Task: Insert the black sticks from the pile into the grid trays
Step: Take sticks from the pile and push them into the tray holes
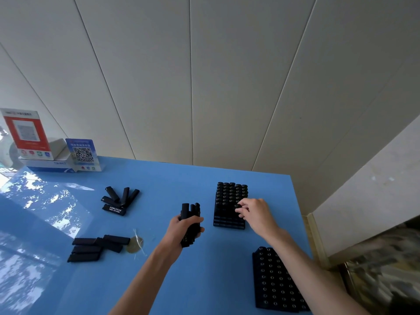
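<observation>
Blue table (159, 280) below white panelled wall (204, 76); both grips hold black sticks (190, 220)

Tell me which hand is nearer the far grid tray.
Right. The right hand rests on the far grid tray, pinching a stick into it; the left hand grips a bundle of sticks beside the tray's left edge.

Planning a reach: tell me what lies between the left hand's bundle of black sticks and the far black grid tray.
Head view: only bare blue tabletop between bundle and tray.
</observation>
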